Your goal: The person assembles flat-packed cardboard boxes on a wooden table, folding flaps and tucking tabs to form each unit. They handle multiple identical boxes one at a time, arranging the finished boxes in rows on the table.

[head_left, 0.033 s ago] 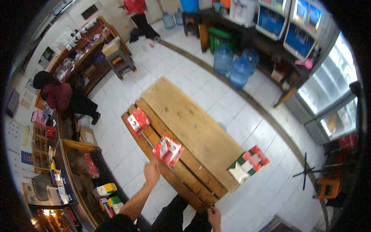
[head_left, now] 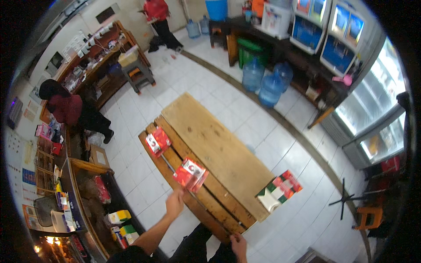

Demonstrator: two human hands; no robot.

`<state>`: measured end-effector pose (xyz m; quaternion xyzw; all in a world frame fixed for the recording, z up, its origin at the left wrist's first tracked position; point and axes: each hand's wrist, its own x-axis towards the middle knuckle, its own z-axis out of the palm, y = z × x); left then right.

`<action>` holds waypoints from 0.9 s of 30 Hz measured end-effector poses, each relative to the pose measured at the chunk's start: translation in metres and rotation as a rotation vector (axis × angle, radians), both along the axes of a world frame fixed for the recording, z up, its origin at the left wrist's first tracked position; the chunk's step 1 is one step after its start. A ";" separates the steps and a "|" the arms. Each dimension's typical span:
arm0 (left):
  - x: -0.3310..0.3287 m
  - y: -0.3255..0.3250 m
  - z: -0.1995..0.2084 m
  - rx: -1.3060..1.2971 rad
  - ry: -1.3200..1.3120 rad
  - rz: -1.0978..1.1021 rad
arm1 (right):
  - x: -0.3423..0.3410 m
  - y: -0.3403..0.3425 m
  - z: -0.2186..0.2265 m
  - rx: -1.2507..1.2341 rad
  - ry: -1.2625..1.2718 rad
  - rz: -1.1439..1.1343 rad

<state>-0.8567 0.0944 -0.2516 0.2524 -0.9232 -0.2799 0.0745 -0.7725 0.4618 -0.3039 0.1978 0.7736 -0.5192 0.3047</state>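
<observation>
Risk: red packet [head_left: 189,174] may slip | left hand [head_left: 174,204] raised above tabletop [head_left: 215,144], fingers pinching packet only at its lower edge | right hand [head_left: 239,245] low at tabletop end, fingers unclear | second red packet [head_left: 158,141] lies at tabletop's left edge, could be knocked off.

The wide plank of the worktop [head_left: 210,140] lies bare; on its near slats a red packet [head_left: 158,141] blocks the left end, a red-green-white carton [head_left: 279,190] stands beside its right end
</observation>
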 end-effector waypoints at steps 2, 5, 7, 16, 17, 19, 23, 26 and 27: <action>0.026 0.032 0.056 0.303 -0.100 -0.085 | -0.031 -0.054 0.050 -0.302 0.129 -0.179; 0.045 0.079 0.108 0.942 -0.038 -0.009 | -0.064 -0.085 0.122 -0.508 0.167 -0.385; 0.043 0.095 0.123 1.173 0.147 0.035 | -0.076 -0.079 0.162 -0.546 0.266 -0.382; -0.026 0.099 0.140 2.179 -0.925 -0.428 | -0.093 -0.047 0.264 -0.653 0.429 -0.358; -0.030 0.102 0.144 2.090 -0.791 -0.463 | -0.092 -0.043 0.272 -0.704 0.445 -0.446; -0.038 0.112 0.151 1.989 -0.611 -0.577 | -0.086 -0.033 0.286 -0.799 0.461 -0.606; -0.033 0.144 0.159 0.491 0.235 -0.600 | -0.061 -0.022 0.306 -0.391 0.390 -0.452; -0.034 0.158 0.158 0.703 -0.128 -0.887 | -0.041 -0.019 0.318 -0.213 0.456 -0.441; -0.034 0.158 0.157 0.864 -0.354 -0.982 | -0.035 -0.016 0.321 -0.233 0.460 -0.502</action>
